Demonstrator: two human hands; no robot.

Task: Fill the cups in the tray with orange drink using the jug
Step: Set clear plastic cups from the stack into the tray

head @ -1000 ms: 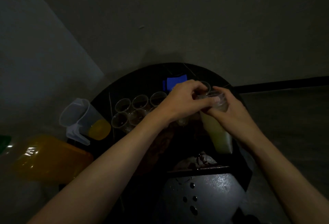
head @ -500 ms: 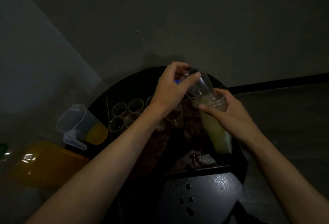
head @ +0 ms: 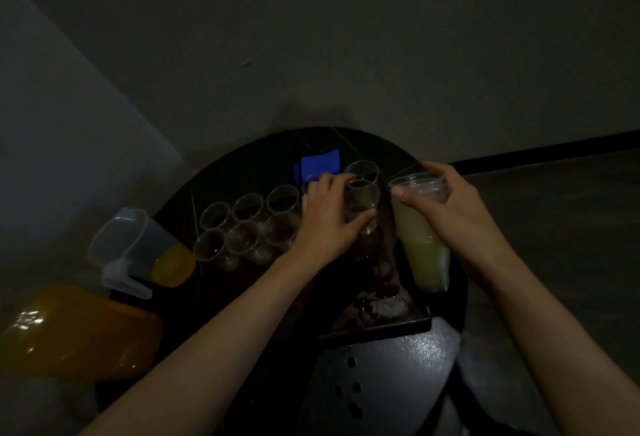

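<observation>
The left hand point(head: 329, 224) curls round one clear, thin-walled plastic cup point(head: 363, 203) over the dark tray point(head: 381, 328). The right hand point(head: 453, 207) grips a tall, cloudy stack point(head: 422, 248) of nested cups at 3 o'clock. Two rows of round clear cups point(head: 242, 238) stand at 10 o'clock. The translucent jug point(head: 131, 245), with orange drink low inside, sits at 9 o'clock on the round black worktop point(head: 242, 172).

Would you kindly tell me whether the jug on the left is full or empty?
Partly full: orange drink shows only in the bottom of the clear jug.
</observation>
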